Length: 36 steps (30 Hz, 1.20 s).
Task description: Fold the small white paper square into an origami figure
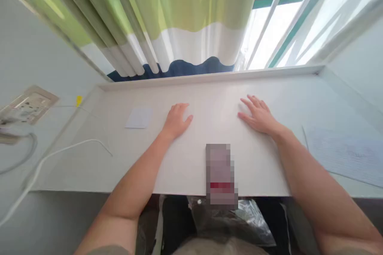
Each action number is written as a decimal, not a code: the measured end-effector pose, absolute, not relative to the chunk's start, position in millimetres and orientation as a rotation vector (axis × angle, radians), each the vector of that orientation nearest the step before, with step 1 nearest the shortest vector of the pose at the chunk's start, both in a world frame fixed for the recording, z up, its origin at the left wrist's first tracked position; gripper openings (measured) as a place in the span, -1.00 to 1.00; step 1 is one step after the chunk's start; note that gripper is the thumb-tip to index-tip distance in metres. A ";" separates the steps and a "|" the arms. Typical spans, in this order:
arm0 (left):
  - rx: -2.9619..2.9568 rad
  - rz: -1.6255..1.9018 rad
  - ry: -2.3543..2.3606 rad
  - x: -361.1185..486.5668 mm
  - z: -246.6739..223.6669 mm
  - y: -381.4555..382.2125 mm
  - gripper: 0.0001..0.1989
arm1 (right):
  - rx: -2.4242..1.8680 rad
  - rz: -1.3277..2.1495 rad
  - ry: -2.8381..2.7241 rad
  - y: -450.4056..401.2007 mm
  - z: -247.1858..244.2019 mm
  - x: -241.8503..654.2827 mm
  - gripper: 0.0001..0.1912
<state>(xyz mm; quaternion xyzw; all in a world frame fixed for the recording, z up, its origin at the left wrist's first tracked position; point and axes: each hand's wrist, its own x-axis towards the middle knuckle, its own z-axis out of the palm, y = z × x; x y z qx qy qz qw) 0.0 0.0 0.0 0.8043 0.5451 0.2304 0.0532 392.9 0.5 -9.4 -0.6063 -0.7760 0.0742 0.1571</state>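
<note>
My left hand (177,121) rests on the white desk (209,107), thumb apart from the fingers and nothing in it. To its left lies a small white square sheet (139,118). Farther right, my right hand (256,114) lies on the desk with spread fingers, also holding nothing. A pixelated oblong object (220,173) sits between my forearms at the desk's front edge; its details are hidden.
A white cable (62,149) crosses the left side, near a wall socket (32,105). Lined paper (347,151) lies at the right, partly behind my right forearm. Clear plastic (254,219) is over my lap. Curtains (191,4) hang behind the desk.
</note>
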 end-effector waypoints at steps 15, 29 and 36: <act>2.321 0.681 1.784 1.7 2.6 2.1 -0.54 | -1.660 0.189 -2.159 12.4 -17.4 392.3 -0.34; 2.257 0.515 1.894 12.2 10.8 -1.6 -0.33 | -1.569 0.165 -2.059 12.7 -19.1 386.1 -0.35; 2.288 0.645 1.821 10.9 9.8 -4.4 -0.40 | -1.457 0.126 -1.983 5.6 -20.1 391.1 -0.37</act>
